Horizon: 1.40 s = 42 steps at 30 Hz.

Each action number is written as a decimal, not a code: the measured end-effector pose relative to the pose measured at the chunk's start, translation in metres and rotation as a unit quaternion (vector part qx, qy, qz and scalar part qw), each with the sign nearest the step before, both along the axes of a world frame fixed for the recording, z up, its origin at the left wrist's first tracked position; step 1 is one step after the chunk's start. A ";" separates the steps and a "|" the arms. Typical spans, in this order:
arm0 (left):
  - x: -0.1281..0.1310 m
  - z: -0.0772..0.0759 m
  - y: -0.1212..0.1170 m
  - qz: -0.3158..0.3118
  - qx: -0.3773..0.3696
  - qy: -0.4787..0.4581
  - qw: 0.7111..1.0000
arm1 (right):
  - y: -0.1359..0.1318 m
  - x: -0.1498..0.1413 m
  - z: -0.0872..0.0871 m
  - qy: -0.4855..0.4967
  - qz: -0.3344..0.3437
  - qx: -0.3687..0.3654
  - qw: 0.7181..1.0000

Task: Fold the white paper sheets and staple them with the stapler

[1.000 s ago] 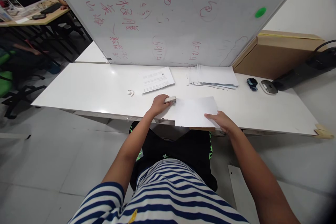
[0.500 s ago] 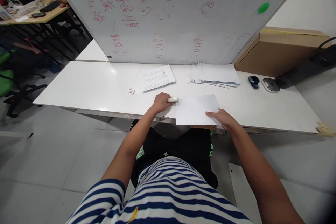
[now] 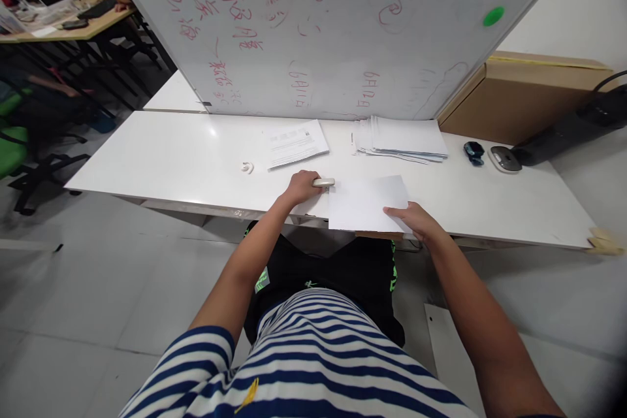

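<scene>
My left hand (image 3: 302, 187) is closed around a small white stapler (image 3: 324, 182), whose front end sits at the upper left corner of a blank white sheet of paper (image 3: 365, 202). Most of the stapler's body is hidden in the palm. At the sheet's right side, my right hand (image 3: 415, 217) pinches the paper with the thumb on top; its fingers underneath are hidden. The sheet's near edge reaches the front edge of the white table (image 3: 196, 170).
Beyond my left hand lie printed sheets (image 3: 298, 145) and a small white curled object (image 3: 247, 168). A paper stack (image 3: 406, 137) rests below the whiteboard (image 3: 337, 32). To the right are a dark watch-like object (image 3: 473, 153), a grey-and-white device (image 3: 505, 159) and a cardboard box (image 3: 529, 91).
The view has shifted slightly. Both hands, the stapler and the sheet keep nearly the same places relative to each other.
</scene>
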<state>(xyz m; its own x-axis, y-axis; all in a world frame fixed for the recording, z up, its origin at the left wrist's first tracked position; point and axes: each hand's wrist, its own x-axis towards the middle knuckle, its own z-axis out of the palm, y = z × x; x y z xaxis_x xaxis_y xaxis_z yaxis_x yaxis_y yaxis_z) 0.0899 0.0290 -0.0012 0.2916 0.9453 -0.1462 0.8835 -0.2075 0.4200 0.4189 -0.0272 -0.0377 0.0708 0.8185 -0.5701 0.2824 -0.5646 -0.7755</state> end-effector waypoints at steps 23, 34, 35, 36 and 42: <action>0.052 0.015 0.036 -0.016 -0.017 0.009 1.000 | -0.014 -0.006 0.023 -0.008 0.003 -0.002 1.000; 0.052 0.009 0.037 0.006 -0.006 -0.009 1.000 | -0.012 -0.009 0.027 0.025 -0.008 -0.017 1.000; 0.052 0.008 0.037 0.006 -0.006 -0.010 1.000 | -0.011 -0.008 0.026 0.030 -0.008 -0.015 0.999; 0.052 0.008 0.038 0.006 -0.007 -0.010 1.000 | -0.011 -0.007 0.024 0.033 -0.007 -0.012 0.999; 0.053 0.008 0.038 0.007 -0.008 -0.009 1.000 | -0.009 -0.002 0.013 0.039 -0.005 -0.012 0.999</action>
<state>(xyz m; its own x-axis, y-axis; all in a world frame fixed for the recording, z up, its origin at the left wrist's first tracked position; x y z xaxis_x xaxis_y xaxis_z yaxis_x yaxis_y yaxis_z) 0.1425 0.0673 0.0072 0.2817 0.9466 -0.1569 0.8787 -0.1889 0.4385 0.4164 -0.0357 -0.0244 0.0333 0.8044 -0.5932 0.2151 -0.5854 -0.7817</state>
